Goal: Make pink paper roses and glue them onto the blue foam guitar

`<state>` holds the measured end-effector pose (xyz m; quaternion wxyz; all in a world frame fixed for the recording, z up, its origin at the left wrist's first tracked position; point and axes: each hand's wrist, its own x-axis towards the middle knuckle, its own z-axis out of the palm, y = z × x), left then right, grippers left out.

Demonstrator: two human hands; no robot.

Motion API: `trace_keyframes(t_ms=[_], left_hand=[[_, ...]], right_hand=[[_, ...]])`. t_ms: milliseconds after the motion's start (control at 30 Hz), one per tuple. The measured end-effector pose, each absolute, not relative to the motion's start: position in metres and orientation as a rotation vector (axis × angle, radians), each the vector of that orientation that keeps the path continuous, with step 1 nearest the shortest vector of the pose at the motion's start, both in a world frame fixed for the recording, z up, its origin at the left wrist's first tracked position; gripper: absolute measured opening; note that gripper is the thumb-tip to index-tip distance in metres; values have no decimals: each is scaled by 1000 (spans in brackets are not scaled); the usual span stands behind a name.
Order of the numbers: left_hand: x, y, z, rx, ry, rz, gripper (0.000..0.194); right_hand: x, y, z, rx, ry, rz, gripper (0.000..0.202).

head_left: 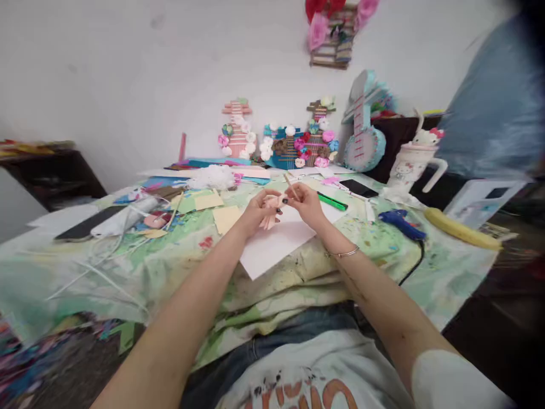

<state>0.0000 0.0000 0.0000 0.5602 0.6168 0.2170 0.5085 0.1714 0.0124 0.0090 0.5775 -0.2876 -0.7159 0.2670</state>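
Note:
My left hand [258,213] is closed around a small pale pink paper piece [269,218], partly hidden by the fingers; it looks like a paper flower. Pinched in my right hand [304,204] is a thin wooden stick [290,183], its upper end pointing up and left. The fingertips of both hands meet at the pink paper. Beneath them lies a white sheet of paper [272,250] on the painted tablecloth. A green utility knife [332,201] rests just right of my right hand.
A blue glue gun [402,224], a banana [462,228] and a white tumbler [411,167] are at the right. Yellow paper squares [225,218], a dark phone [91,223] and cables lie left. Decorated paper guitars [238,133] lean against the wall.

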Motion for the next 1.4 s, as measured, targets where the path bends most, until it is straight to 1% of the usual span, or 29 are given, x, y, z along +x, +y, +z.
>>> trace_keyframes(t_ms=[500,733,933,1100,1400], left_hand=[[2,-1,-1,1460,587,1223,41],[4,-1,-3,1480,615,1227,39],[5,1,-5,1565,613,1230,37],[4,4,-7,1644,649,1256,36],[5,1,-4,1488,524,1277,39]], right_hand=[[173,11,8,-713,-1676,633,17],[174,10,10,-713,-1704,468,11],[172,9,8,-711,-1767,605,16],[171,5,9,-730,-1788,648,20],[170,6,9,-686,-1701,806,32]])
